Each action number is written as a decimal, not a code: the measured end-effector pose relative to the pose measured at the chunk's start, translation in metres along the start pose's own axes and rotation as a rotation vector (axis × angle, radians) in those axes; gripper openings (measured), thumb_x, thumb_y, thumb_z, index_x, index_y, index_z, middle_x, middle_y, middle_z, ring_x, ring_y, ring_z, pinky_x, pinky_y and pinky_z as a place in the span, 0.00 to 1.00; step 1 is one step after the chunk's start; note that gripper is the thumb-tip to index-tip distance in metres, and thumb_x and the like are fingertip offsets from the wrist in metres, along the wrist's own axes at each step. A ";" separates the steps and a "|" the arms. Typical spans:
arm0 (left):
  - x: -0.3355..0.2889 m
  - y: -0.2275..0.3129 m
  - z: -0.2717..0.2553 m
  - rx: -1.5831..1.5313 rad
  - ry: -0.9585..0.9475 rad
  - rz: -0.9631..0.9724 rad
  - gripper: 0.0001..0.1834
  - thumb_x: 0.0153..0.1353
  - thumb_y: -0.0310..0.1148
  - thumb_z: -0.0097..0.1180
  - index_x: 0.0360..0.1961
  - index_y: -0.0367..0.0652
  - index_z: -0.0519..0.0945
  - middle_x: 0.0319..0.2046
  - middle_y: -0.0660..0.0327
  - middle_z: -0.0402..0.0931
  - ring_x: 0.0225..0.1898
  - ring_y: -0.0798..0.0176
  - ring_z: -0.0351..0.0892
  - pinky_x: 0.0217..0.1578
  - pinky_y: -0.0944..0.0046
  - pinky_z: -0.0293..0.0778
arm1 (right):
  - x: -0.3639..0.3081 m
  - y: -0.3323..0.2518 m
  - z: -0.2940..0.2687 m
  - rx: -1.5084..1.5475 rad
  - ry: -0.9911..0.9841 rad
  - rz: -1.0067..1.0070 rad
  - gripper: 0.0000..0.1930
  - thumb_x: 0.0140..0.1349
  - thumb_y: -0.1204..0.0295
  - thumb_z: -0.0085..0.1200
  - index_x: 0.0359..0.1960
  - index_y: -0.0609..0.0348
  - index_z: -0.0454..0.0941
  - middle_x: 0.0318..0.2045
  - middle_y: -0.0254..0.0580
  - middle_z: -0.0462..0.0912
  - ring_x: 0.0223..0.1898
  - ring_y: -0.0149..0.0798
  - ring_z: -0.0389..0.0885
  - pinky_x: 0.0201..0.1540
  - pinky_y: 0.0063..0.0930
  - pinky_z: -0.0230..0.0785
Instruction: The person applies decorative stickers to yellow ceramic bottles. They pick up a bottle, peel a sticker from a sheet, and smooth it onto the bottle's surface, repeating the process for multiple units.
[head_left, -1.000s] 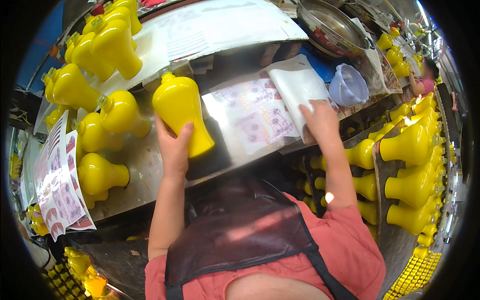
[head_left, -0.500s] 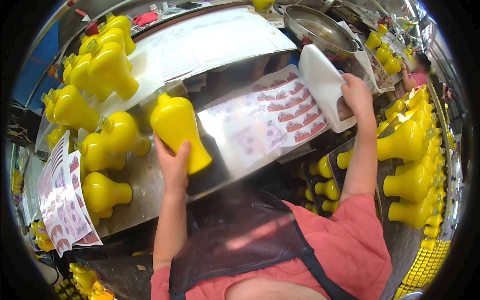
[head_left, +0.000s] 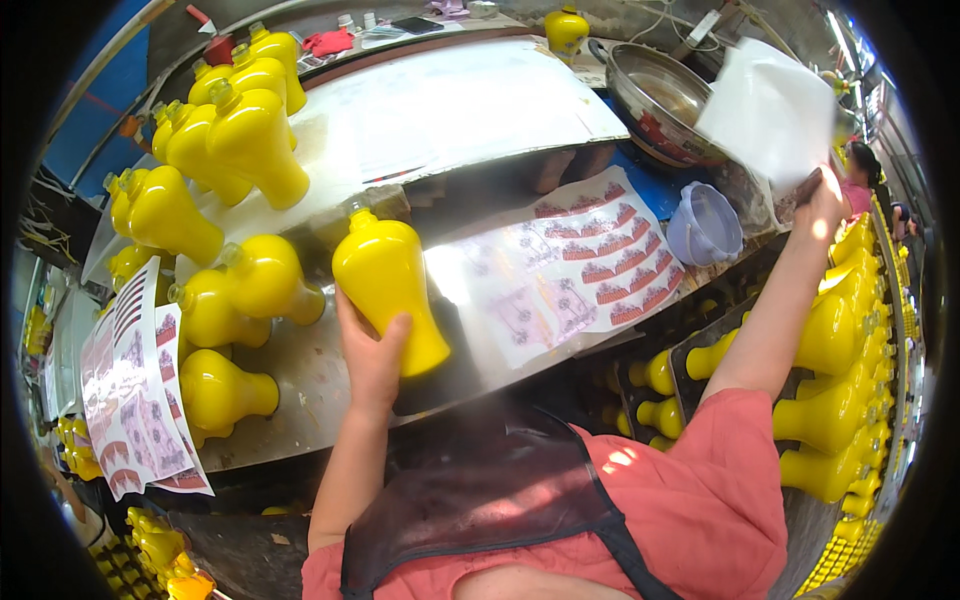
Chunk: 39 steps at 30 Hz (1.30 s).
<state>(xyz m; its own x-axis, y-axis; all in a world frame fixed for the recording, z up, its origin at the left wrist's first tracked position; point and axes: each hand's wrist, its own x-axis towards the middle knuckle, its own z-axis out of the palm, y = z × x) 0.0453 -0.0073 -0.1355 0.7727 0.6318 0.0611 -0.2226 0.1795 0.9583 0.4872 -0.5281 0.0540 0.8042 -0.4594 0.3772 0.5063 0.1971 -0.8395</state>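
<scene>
My left hand [head_left: 372, 362] is wrapped round the lower body of a glossy yellow vase-shaped bottle [head_left: 385, 285], which leans over the metal worktop with its clear neck at the far end. Off to the right, my raised right hand [head_left: 822, 200] grips a white sheet [head_left: 770, 110], slightly blurred. Between the two hands lies a printed decal sheet [head_left: 590, 260] with reddish-brown curved bands and pale purple pictures. Right of that sheet stands a small lavender bucket [head_left: 704, 225]. More yellow bottles [head_left: 260, 140] are grouped on the left.
A white board [head_left: 450, 105] covers the far part of the bench. A large metal pan [head_left: 665, 100] sits at the back right. More decal sheets [head_left: 130, 390] hang at the left edge. Racked yellow bottles [head_left: 830, 410] line the right side, where another person [head_left: 858, 180] is seen.
My right hand has moved up and to the right with the white sheet, uncovering the lavender bucket. My left hand still holds the bottle; the whole view has shifted slightly.
</scene>
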 end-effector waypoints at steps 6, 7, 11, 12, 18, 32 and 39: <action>-0.001 0.000 0.000 0.026 0.033 -0.017 0.51 0.57 0.24 0.62 0.79 0.39 0.49 0.66 0.52 0.66 0.67 0.55 0.69 0.69 0.56 0.64 | 0.027 0.025 0.015 0.070 -0.055 -0.101 0.08 0.71 0.74 0.55 0.45 0.69 0.78 0.33 0.40 0.80 0.30 0.34 0.80 0.53 0.45 0.86; -0.001 0.001 0.000 0.039 0.035 -0.021 0.51 0.57 0.24 0.62 0.79 0.39 0.49 0.66 0.52 0.66 0.67 0.55 0.69 0.68 0.56 0.65 | 0.003 0.033 0.032 0.002 -0.001 -0.060 0.12 0.71 0.74 0.56 0.49 0.71 0.78 0.34 0.41 0.81 0.30 0.34 0.81 0.54 0.47 0.86; 0.000 -0.001 -0.002 0.033 0.020 -0.011 0.51 0.56 0.24 0.63 0.79 0.38 0.49 0.66 0.51 0.66 0.66 0.55 0.70 0.68 0.56 0.66 | -0.127 0.039 0.122 -0.356 -0.459 0.226 0.14 0.73 0.63 0.58 0.56 0.52 0.84 0.25 0.30 0.84 0.12 0.23 0.70 0.13 0.19 0.56; 0.000 -0.002 -0.003 0.061 0.030 -0.014 0.51 0.56 0.24 0.63 0.78 0.38 0.49 0.66 0.51 0.66 0.66 0.55 0.70 0.67 0.56 0.66 | -0.165 0.038 0.139 -0.419 -0.675 0.181 0.16 0.74 0.60 0.56 0.57 0.53 0.83 0.23 0.31 0.83 0.09 0.25 0.68 0.10 0.21 0.56; 0.000 -0.006 -0.004 0.126 0.061 -0.013 0.51 0.55 0.24 0.63 0.78 0.37 0.50 0.64 0.50 0.69 0.64 0.55 0.72 0.66 0.56 0.68 | -0.308 0.055 0.250 -0.584 -1.358 -0.359 0.10 0.69 0.69 0.61 0.47 0.59 0.88 0.37 0.42 0.89 0.34 0.34 0.85 0.40 0.27 0.76; -0.001 -0.004 -0.005 0.132 0.033 -0.016 0.56 0.53 0.27 0.69 0.78 0.35 0.47 0.65 0.48 0.71 0.65 0.53 0.73 0.66 0.55 0.68 | -0.406 0.107 0.338 -0.958 -1.641 -1.091 0.04 0.60 0.71 0.57 0.29 0.54 0.83 0.32 0.47 0.84 0.35 0.49 0.86 0.39 0.41 0.80; -0.001 -0.008 -0.007 0.162 0.041 -0.022 0.58 0.52 0.29 0.70 0.79 0.35 0.47 0.67 0.47 0.69 0.67 0.51 0.71 0.68 0.54 0.66 | -0.414 0.102 0.348 -0.942 -1.677 -1.175 0.04 0.58 0.73 0.57 0.28 0.58 0.82 0.34 0.48 0.84 0.36 0.49 0.87 0.39 0.38 0.81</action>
<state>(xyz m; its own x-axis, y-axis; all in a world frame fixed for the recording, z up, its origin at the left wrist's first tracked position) 0.0425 -0.0040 -0.1456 0.7510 0.6596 0.0315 -0.1043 0.0715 0.9920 0.3145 -0.0167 -0.0522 0.0636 0.9870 0.1476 0.9668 -0.0976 0.2360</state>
